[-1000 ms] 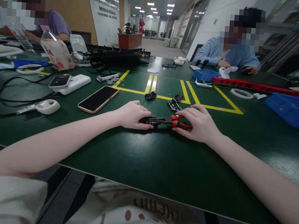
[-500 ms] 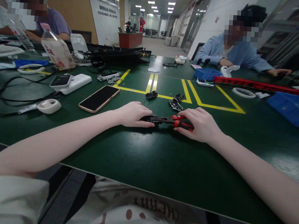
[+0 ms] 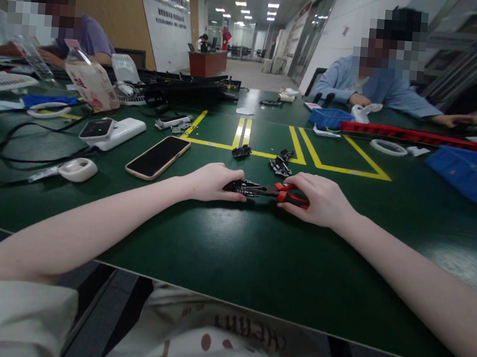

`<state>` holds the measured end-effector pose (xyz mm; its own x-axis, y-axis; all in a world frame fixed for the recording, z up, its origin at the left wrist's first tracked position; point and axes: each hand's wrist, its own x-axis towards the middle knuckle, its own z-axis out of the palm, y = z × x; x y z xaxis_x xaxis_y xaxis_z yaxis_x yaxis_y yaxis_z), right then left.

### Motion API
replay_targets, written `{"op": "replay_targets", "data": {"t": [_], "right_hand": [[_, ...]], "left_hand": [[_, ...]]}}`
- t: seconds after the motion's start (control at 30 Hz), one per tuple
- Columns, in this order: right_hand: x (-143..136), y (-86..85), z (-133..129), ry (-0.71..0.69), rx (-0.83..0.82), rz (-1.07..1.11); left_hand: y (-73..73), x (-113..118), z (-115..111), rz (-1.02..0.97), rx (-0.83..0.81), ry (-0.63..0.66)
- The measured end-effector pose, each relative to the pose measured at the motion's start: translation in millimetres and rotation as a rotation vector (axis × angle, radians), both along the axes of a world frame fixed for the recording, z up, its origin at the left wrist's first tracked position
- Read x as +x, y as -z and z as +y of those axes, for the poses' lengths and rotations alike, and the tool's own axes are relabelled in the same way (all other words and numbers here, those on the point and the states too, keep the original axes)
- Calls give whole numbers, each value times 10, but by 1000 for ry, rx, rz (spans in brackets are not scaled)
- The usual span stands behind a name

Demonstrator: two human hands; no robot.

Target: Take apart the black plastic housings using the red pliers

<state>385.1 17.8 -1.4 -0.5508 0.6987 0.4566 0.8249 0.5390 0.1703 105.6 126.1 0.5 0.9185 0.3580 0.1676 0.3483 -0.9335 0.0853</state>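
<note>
In the head view my left hand [image 3: 217, 182] is closed around one end of a small black part with silvery details [image 3: 248, 188], low over the green table [image 3: 223, 265]. My right hand [image 3: 321, 200] grips the red and black handles of a pair of pliers [image 3: 292, 197]. The jaws point left and meet the black part's right side; whether they pinch it I cannot tell. Just beyond my hands lie a black broken-looking piece [image 3: 241, 152] and a larger black and silver piece [image 3: 281, 164].
A phone [image 3: 158, 157] lies left of my hands, near a white device [image 3: 116, 132] and a tape roll [image 3: 78, 170]. Yellow tape lines [image 3: 346, 170] mark the table. Blue bins [image 3: 465, 174] stand right. Co-workers sit at both far sides, one in a light blue shirt [image 3: 332, 84].
The black part in my left hand has turned slightly, showing more of its silvery face. My right hand and the pliers stay nearly in place.
</note>
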Motion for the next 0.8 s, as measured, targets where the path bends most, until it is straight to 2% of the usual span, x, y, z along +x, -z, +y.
{"op": "replay_targets", "data": {"t": [0.8], "right_hand": [[20,35,11,42,-69,47]], "left_hand": [[10,7,6,-1,-52,-11]]}}
